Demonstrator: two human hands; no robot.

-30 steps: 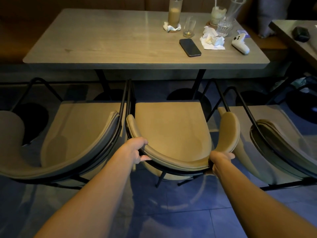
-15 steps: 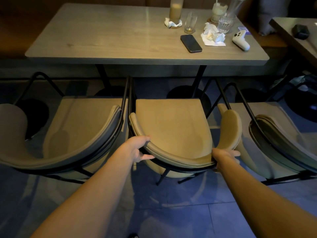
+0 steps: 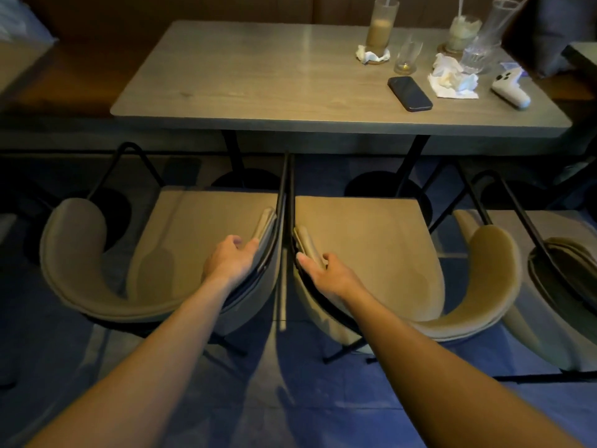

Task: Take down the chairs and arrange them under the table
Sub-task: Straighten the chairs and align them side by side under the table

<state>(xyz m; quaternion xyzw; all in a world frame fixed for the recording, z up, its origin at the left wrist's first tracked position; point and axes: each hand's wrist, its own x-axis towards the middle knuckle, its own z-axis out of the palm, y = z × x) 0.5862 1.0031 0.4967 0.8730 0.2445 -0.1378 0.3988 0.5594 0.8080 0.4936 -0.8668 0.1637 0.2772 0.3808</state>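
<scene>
Three tan padded chairs with black metal frames stand on the floor in front of a long wooden table (image 3: 258, 79). My left hand (image 3: 231, 258) grips the right armrest of the left chair (image 3: 193, 240). My right hand (image 3: 326, 273) grips the left armrest of the middle chair (image 3: 365, 247). These two chairs stand side by side, their frames almost touching. The third chair (image 3: 549, 260) is at the right, partly cut off by the frame edge. The seats' front edges sit just short of the table's near edge.
On the table's right half are several glasses (image 3: 379, 27), crumpled napkins (image 3: 452, 76), a dark phone (image 3: 409, 93) and a white controller (image 3: 510, 88). Black table legs with round bases (image 3: 378, 189) stand under the top. A bench runs behind the table; another table corner (image 3: 584, 56) shows at right.
Both hands left the middle chair's backrest. My left hand moved to the left chair's right armrest, my right hand to the middle chair's left armrest. The view shifted left.
</scene>
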